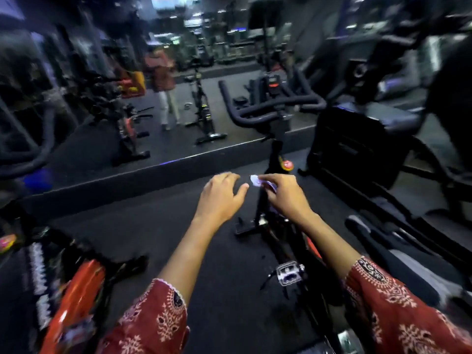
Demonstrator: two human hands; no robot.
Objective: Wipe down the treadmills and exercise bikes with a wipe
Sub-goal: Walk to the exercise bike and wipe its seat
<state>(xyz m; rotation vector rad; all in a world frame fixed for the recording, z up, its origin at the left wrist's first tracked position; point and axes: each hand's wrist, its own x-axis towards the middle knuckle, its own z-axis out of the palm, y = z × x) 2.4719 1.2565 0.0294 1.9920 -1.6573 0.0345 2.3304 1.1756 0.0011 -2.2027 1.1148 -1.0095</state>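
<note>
The wipe (255, 180) is a small crumpled scrap, pinched at the fingertips of the right hand (286, 198), up in the air above the frame of the black exercise bike (270, 108). It is not touching any machine yet. The left hand (219, 198) hangs just beside it, fingers loosely spread, holding nothing, as if about to help unfold it.

From where I stand, that thin hold is the weak spot. With only 1 corner held, the wipe could slip and land on the dark floor (153, 226), picking up grit that would then get smeared over the handlebars (275, 103). Left bunched like that, it would also touch only a sliver of each grip and leave patches dry.

The space is tight too. The pedal (290, 274) sticks out below the right forearm, and a red bike (76, 290) sits close on the left, so leaning in could catch a loose patterned sleeve (383, 297) or knock a shin. The lighting is dim, and missed spots would be hard to see.
</note>
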